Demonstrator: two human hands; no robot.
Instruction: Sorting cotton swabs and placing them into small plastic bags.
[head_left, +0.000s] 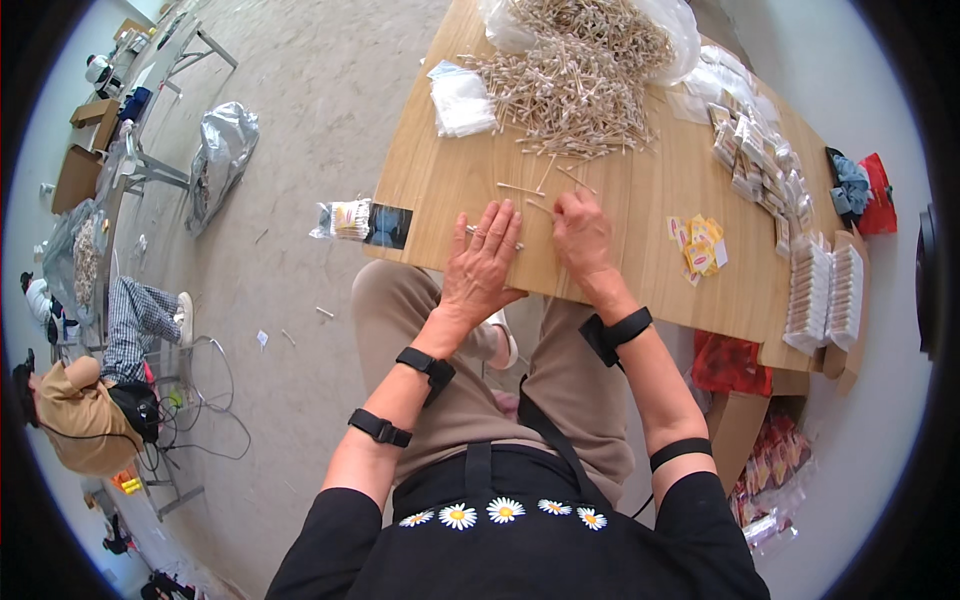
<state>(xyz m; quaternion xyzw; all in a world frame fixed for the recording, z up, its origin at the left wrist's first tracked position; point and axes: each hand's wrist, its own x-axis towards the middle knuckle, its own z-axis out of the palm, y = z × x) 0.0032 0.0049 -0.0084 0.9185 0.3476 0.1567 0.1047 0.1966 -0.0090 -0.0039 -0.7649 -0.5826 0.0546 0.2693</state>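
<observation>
Loosely heaped, white-tipped cotton swabs (pixel 575 105)

Bright, soft light with warped edges.

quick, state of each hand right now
Left hand: open, flattened over a cotton swab.
Right hand: curled closed; whether it holds anything cannot be told.

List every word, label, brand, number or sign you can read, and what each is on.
Nothing reads clearly enough to quote.
Yellow-and-white paper cards, on the pale wooden table: red marks, too small to read.
Clear plastic swab packet, at the table's left edge: marks too blurred to read.
White stacked packs: any print too small.
Loose wooden-stick swabs: no lettering visible.
</observation>
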